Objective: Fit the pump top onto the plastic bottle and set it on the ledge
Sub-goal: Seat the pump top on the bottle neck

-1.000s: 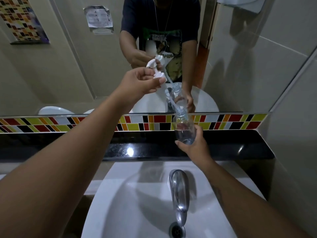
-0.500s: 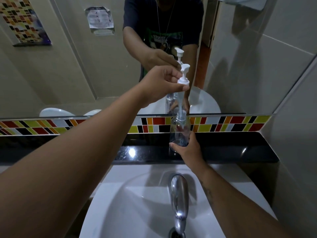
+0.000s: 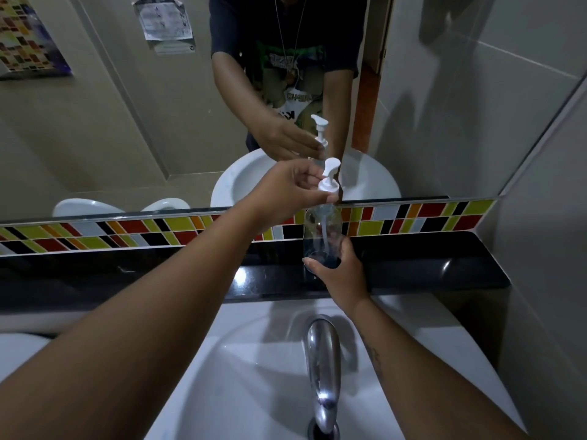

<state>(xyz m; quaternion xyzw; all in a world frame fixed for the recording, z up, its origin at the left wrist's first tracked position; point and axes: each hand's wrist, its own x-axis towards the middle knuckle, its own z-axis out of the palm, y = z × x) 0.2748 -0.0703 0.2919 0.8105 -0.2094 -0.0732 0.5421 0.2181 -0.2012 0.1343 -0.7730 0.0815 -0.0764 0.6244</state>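
Note:
A clear plastic bottle stands upright on the black ledge, empty as far as I can see. My right hand wraps around its base. The white pump top sits on the bottle's neck, its tube reaching down inside the bottle. My left hand pinches the pump's collar from the left. The mirror behind repeats the hands and the pump.
A white sink with a chrome tap lies below the ledge. A band of coloured tiles runs under the mirror. A tiled wall closes in the right side.
The pump top came down from above the bottle until its collar met the neck. The bottle went from tilted in the air to upright on the ledge.

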